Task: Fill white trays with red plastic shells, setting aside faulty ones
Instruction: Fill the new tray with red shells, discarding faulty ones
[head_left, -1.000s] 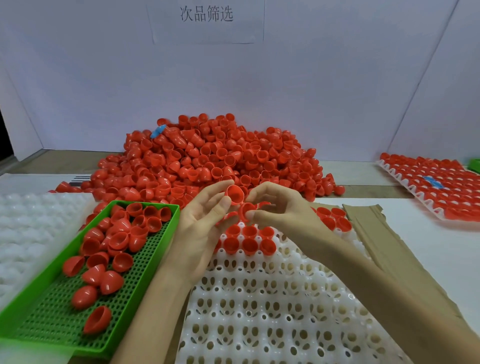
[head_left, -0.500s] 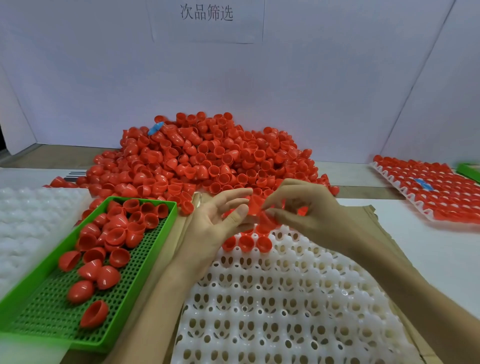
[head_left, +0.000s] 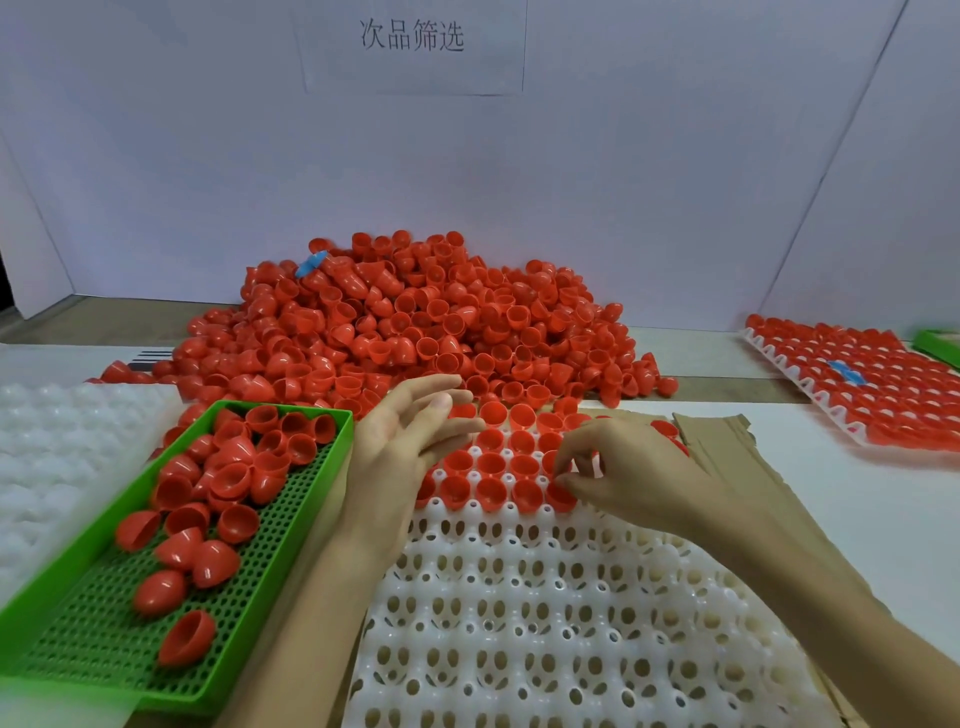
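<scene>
1. Pile of red shells (head_left: 415, 332) lies just beyond both hands, large and loose.
2. The white tray (head_left: 571, 623) sits under the hands and runs back toward me. Only its rows at and beyond the hands are filled, so I judge most of the job remains.
3. The green tray (head_left: 104, 639), left of the left hand, holds the set-aside shells.
4. The left hand (head_left: 405, 441) has let go since half a second ago and is now flat-fingered and empty.
5. The right hand (head_left: 634, 467) has dropped to the tray, its fingertips pinching one shell (head_left: 561, 496) into a pocket. It looks seated, though the fingers hide the fit. I take it this one passed inspection.
</scene>
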